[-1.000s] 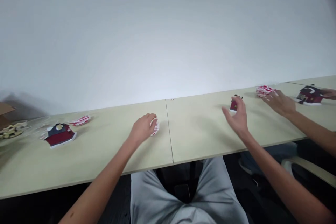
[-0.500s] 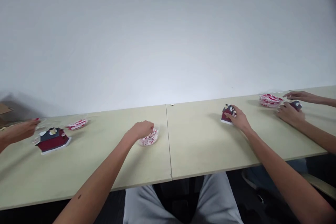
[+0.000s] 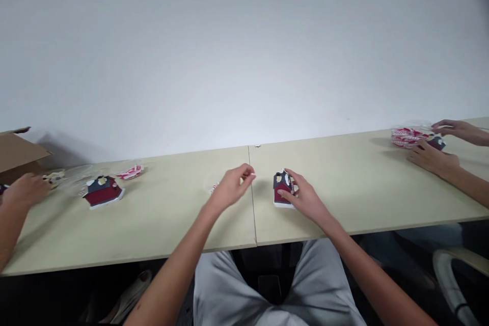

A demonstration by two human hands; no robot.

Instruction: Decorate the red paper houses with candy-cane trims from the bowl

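My right hand [image 3: 305,196] grips a small toy house [image 3: 281,191] with dark red walls, a dark grey roof with pale pieces on it and a white base. The house is low over the table or resting on it; I cannot tell which. My left hand [image 3: 235,183] is to its left, thumb and forefinger pinched on a tiny whitish piece [image 3: 252,175] too small to make out. Partly hidden behind that hand lies a clear package of red-and-white striped pieces [image 3: 214,187].
Another red house [image 3: 103,193] and a striped bundle [image 3: 132,172] stand on the table to the left, near a co-worker's hand [image 3: 28,191] and a cardboard box [image 3: 21,153]. At right, a co-worker's hands [image 3: 433,158] are at another house, beside a striped bundle [image 3: 408,137].
My left hand has come up from the striped package and moved right with a tiny piece pinched. My right hand has brought the house left, closer to it. The view has shifted slightly.
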